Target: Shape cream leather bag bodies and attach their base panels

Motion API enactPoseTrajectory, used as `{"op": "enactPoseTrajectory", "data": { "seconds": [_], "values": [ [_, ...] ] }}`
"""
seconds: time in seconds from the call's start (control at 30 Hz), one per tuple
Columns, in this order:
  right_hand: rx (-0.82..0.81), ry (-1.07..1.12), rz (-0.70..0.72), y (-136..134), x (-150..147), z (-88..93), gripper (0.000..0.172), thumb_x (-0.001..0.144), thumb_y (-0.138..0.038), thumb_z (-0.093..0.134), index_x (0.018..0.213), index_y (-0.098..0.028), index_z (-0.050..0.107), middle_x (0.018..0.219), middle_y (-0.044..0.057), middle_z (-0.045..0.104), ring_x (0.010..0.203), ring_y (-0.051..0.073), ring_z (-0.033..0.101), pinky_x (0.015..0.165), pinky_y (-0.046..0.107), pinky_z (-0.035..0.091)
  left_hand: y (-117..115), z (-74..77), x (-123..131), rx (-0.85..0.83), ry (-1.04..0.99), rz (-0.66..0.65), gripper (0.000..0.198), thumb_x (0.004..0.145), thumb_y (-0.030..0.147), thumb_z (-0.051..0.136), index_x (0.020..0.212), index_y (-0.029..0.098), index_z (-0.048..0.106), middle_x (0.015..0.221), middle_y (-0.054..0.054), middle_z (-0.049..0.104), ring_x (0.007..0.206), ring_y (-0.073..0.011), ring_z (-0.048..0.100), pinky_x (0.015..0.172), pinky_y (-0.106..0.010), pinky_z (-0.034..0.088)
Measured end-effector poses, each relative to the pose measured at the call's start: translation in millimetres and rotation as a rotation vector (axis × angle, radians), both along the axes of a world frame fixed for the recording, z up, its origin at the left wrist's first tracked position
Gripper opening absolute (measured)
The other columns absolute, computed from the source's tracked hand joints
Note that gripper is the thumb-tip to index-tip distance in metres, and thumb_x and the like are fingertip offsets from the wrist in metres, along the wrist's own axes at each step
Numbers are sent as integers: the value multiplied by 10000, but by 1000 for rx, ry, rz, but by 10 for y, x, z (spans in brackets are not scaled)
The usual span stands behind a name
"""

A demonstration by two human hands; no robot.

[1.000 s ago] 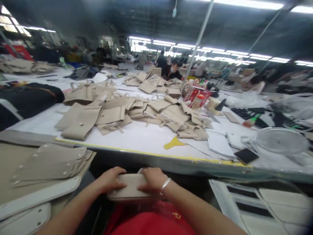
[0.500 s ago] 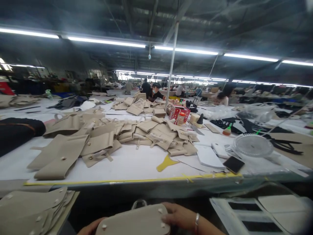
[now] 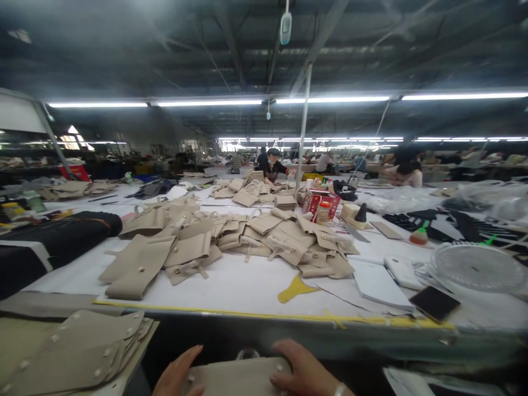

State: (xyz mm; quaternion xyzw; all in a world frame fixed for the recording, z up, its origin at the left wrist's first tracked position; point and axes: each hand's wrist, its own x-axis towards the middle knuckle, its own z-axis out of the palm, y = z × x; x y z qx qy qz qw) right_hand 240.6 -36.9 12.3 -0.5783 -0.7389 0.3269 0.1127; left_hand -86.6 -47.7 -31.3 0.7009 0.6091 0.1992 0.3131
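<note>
At the bottom of the head view, a beige leather-like bag panel with small pale studs lies between my hands, partly cut off by the frame edge. My left hand is curled around its left end, near a stud. My right hand grips the right end, thumb on the face and fingers over the top edge; a bracelet shows at the wrist. Behind the panel's top edge sits a small clear loop. To the left lies a stack of similar studded beige panels.
A white-topped table with yellow edging carries a heap of beige bag pieces. Also on it are a black fabric roll, yellow scrap, notepad, dark phone-like slab and clear round tray. A co-worker is across.
The view has turned left and tilted up. More of my left hand shows at the panel's left end. The panel is now seen flatter; both hands stay on it.
</note>
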Motion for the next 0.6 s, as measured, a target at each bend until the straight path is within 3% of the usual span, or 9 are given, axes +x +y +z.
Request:
{"op": "enactPoseTrajectory", "data": {
  "seconds": [0.07,0.13,0.2,0.3,0.47,0.6],
  "values": [
    [-18,-177,120,106,-210,129,508,583,-516,633,991,-217,675,985,108,653,927,322,589,823,429,437,77,200,317,-5,153,-133,575,643,432,603,1191,270,545,1281,-36,516,1220,-281,406,1089,-445,167],
    [-93,-264,196,198,-436,224,475,597,-572,590,900,-226,708,854,104,679,809,320,624,705,415,470,157,339,600,-89,164,-238,496,635,419,619,1111,281,598,1147,-26,605,1086,-260,519,996,-393,334],
    [-131,-278,246,250,-591,274,496,625,-613,542,906,-242,712,819,96,684,774,308,635,654,390,478,226,400,727,-158,131,-281,427,652,420,604,1048,263,632,1039,-21,644,970,-234,572,863,-329,426],
    [-104,-309,281,249,-567,279,517,577,-610,590,941,-258,697,842,86,681,790,309,634,668,397,481,294,423,568,-209,146,-283,412,618,367,626,1009,239,652,989,-15,655,923,-231,584,814,-315,439],
    [-110,-383,283,237,-208,201,647,456,-540,709,1018,-225,655,964,116,658,853,331,622,724,439,480,297,546,137,-302,244,-243,463,559,263,628,1021,242,655,1032,-4,645,986,-236,573,873,-320,435],
    [-152,-467,332,308,-372,106,593,404,-449,763,928,-184,680,872,123,674,825,334,632,718,448,485,291,646,248,-297,260,-260,476,541,270,638,1016,294,651,1046,22,634,1010,-249,566,895,-347,436]
  ]
}}
